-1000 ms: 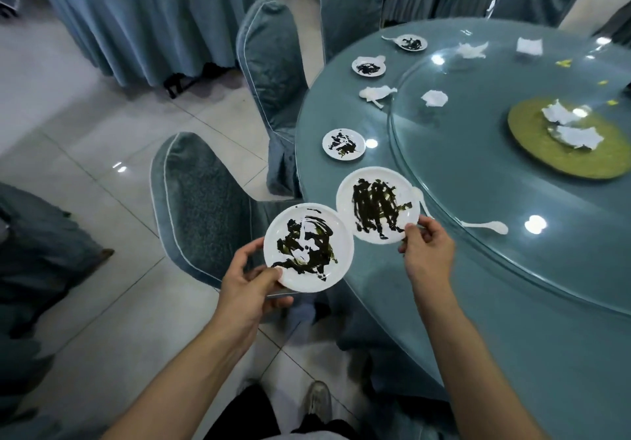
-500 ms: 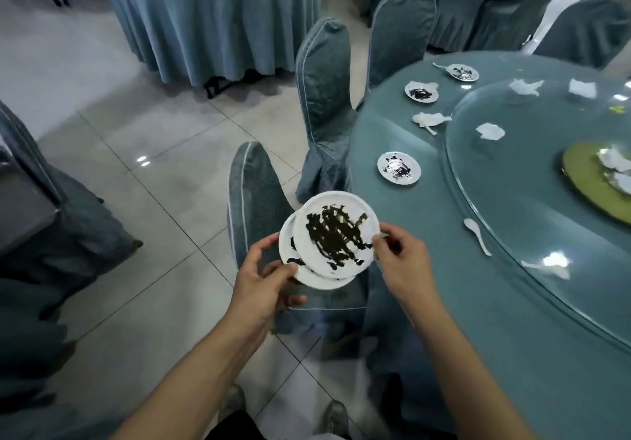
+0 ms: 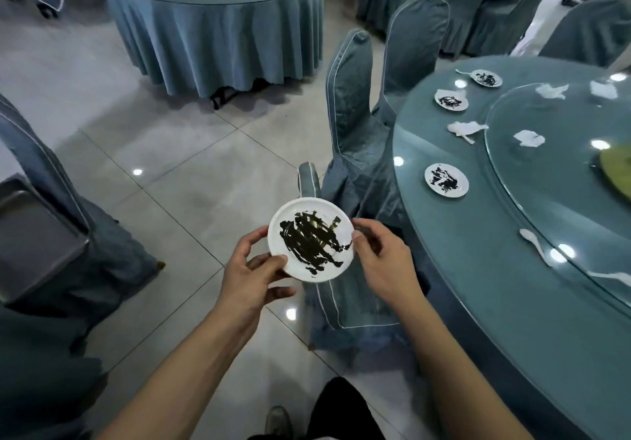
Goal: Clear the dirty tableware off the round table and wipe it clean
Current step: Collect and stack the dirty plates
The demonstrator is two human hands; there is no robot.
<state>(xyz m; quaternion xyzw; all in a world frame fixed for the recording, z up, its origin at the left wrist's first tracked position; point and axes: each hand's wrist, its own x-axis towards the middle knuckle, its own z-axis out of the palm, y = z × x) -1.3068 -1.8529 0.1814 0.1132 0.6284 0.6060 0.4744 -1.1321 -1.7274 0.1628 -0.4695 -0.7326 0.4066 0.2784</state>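
I hold a stack of white plates [image 3: 309,240] smeared with dark sauce over the floor, left of the round table [image 3: 495,269]. My left hand [image 3: 254,274] grips the stack's near left edge from below; my right hand [image 3: 382,262] pinches its right rim. Only the top plate shows. On the table lie three more dirty plates: a near one [image 3: 446,179], a middle one [image 3: 450,100] and a far one [image 3: 486,77]. A white spoon [image 3: 534,245] rests by the glass turntable [image 3: 553,180]. Crumpled napkins [image 3: 466,129] are scattered about.
Covered chairs [image 3: 351,105] stand against the table's left side, one right under the plates. A metal tray [image 3: 30,234] sits on a chair at the far left. Another draped round table [image 3: 215,19] stands behind. Tiled floor lies between them.
The right-hand plate went onto the left-hand plate and the two now sit squarely stacked. My view and both hands swung left, away from the table.
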